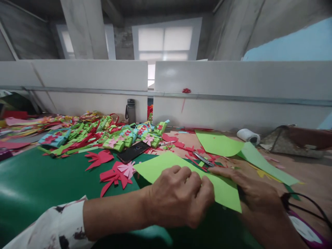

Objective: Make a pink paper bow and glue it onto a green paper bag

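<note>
A light green paper or foam sheet (225, 192) is between my hands, above the dark green mat (72, 183). My left hand (181, 195) is closed at its near edge, fingers curled and fingertips hidden. My right hand (256, 193) grips the right side, thumb on top and the other fingers mostly out of sight underneath. Just beyond the sheet lies a slim silver tool (203, 159), its kind unclear, among red scraps (181, 143). Left of the sheet are a pink flower cut-out (127, 169) and red cut-outs (100, 158).
A black phone (133, 152) lies beside a heap of small green and blue decorated bags (116, 141). A dark bottle (131, 112) stands against the white partition (233, 79). More green sheets (220, 142), a white roll (248, 136) and a brown handbag (298, 141) are at right.
</note>
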Demonstrator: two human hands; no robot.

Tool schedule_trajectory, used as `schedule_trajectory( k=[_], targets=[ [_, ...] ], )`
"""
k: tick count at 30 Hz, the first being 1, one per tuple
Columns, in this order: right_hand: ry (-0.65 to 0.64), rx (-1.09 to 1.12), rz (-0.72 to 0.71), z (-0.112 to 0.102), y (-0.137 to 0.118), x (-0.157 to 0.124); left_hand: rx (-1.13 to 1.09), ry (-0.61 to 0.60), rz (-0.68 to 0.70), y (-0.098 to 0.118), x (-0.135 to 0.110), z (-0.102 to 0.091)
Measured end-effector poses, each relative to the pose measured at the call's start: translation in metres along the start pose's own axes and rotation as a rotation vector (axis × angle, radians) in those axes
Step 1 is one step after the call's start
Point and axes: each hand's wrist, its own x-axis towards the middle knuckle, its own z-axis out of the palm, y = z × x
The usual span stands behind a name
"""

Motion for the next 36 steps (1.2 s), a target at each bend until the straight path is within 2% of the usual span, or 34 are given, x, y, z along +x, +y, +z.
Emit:
schedule_trajectory(
  k=[1,3,7,8,10,11,12,15,16,18,26,36],
  targets=[
    [-0.034,-0.032,-0.078,0.0,0.005,0.0,-0.051,-0.014,-0.008,0.002,-0.002,0.002],
    [-0.001,-0.073,-0.094,0.001,0.013,0.0,-0.124,-0.025,-0.051,0.004,-0.009,0.008],
    [0.216,-0.106,0.131,-0.004,0.022,0.005,-0.095,0.004,-0.265,0.002,-0.028,0.018],
    [0.279,-0.081,0.213,-0.005,0.024,0.007,-0.073,0.024,-0.297,0.001,-0.033,0.019],
    [0.381,-0.005,0.353,-0.006,0.026,0.011,-0.085,0.031,-0.276,0.003,-0.042,0.022],
    [0.406,0.036,0.407,-0.006,0.028,0.012,-0.139,-0.021,-0.267,0.005,-0.046,0.024],
    [0.419,0.079,0.447,-0.005,0.029,0.014,-0.23,-0.134,-0.285,0.008,-0.05,0.026],
    [0.386,0.235,0.516,0.0,0.032,0.014,-0.504,-0.628,-0.525,0.016,-0.057,0.037],
    [0.379,0.294,0.532,0.002,0.033,0.013,-0.54,-0.735,-0.604,0.016,-0.058,0.042],
    [0.38,0.364,0.545,0.005,0.032,0.011,-0.554,-0.827,-0.681,0.013,-0.057,0.053],
    [0.391,0.25,0.375,0.004,0.023,0.008,-0.513,-0.775,-0.693,-0.019,-0.04,0.103],
    [0.412,0.409,0.358,0.003,0.019,0.006,-0.443,-0.552,-0.872,-0.018,0.016,0.175]
  ],
)
